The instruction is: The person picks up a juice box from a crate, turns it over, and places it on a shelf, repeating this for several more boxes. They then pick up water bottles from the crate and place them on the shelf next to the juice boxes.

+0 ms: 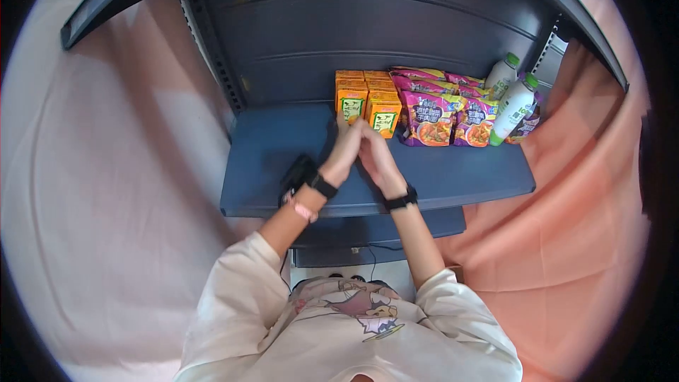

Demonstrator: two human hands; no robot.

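My left hand [344, 147] reaches to the lower front of the left orange box [351, 105], with its fingers around the box's lower part. Close beside it, my right hand [377, 158] has its fingers stretched out, and its fingertips meet the left hand's in front of the boxes. Just right of the fingertips stands another orange box [384, 117]. More orange boxes stand in two columns behind these. Purple noodle packets [431, 120] are lined up to the right of the boxes.
White bottles with green caps [515, 110] stand at the shelf's right end, beside a dark packet [525, 127]. The blue-grey shelf [265, 163] has a dark back panel [297, 49]. A black object [300, 172] lies by my left wrist. A lower shelf [325, 257] and curtains [552, 255] also show.
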